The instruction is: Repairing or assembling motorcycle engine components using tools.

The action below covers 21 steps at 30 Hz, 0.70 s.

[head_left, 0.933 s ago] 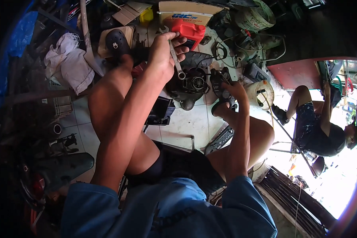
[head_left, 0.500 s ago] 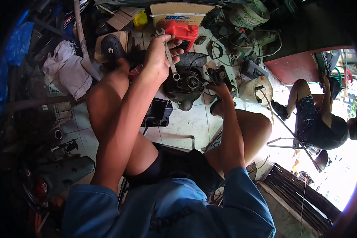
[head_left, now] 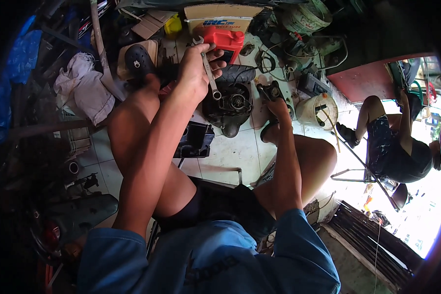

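Note:
My left hand (head_left: 195, 71) is raised and holds a combination wrench (head_left: 210, 76) between thumb and fingers, open-jaw end up, ring end down. Below and right of it, a dark round engine part (head_left: 232, 105) with a metal centre sits on the tiled floor. My right hand (head_left: 278, 108) is closed beside a second dark metal part (head_left: 274, 90), right of the engine part. A thin dark shape shows at its fingertips; I cannot tell what it is.
A red plastic jug (head_left: 225, 41) stands before a cardboard box (head_left: 223, 17). A black bin-like part (head_left: 196, 139) lies near my left knee. To the right are a white bucket (head_left: 306, 112) and another person (head_left: 402, 142), seated. A white cloth (head_left: 85, 90) lies at left.
My right hand has moved slightly right and away from the engine part to the second metal part. My left hand and the wrench stay nearly still. The other person has shifted a little.

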Motion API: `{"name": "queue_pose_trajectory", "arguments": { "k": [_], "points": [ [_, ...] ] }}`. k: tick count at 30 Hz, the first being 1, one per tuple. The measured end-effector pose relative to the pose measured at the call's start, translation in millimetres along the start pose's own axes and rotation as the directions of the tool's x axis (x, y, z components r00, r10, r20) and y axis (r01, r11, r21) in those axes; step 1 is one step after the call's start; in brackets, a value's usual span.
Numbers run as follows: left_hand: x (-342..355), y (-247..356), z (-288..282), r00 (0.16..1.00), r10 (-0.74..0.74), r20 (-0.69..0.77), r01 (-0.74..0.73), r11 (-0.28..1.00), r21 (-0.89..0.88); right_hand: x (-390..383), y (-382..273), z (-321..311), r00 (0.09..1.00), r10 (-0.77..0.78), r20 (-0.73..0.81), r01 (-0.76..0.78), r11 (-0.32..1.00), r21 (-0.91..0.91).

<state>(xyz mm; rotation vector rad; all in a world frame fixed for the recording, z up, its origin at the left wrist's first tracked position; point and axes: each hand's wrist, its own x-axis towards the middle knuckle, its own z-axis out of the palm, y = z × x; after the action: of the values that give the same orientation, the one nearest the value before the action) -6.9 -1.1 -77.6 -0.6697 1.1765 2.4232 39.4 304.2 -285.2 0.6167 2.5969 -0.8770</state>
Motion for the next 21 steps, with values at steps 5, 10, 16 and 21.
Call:
{"name": "queue_pose_trajectory", "arguments": {
  "k": [5, 10, 16, 21],
  "points": [
    [4, -3, 1, 0.999, 0.031, 0.028, -0.029, 0.997, -0.07, -12, -26, -31, 0.994, -0.026, -0.111, 0.038, 0.993, 0.109],
    [2, -7, 9, 0.997, 0.079, 0.013, -0.077, 0.987, -0.141, -48, -77, -95, 0.977, -0.146, -0.154, 0.178, 0.96, 0.215],
    [-15, -8, 18, 0.986, 0.075, 0.151, -0.056, 0.99, -0.128, -129, -143, -162, 0.959, -0.267, -0.099, 0.277, 0.796, 0.538],
    [-11, -15, 15, 0.913, -0.188, 0.363, 0.106, 0.966, 0.234, -136, -137, -162, 0.926, -0.376, 0.036, 0.293, 0.776, 0.558]
  ]
}}
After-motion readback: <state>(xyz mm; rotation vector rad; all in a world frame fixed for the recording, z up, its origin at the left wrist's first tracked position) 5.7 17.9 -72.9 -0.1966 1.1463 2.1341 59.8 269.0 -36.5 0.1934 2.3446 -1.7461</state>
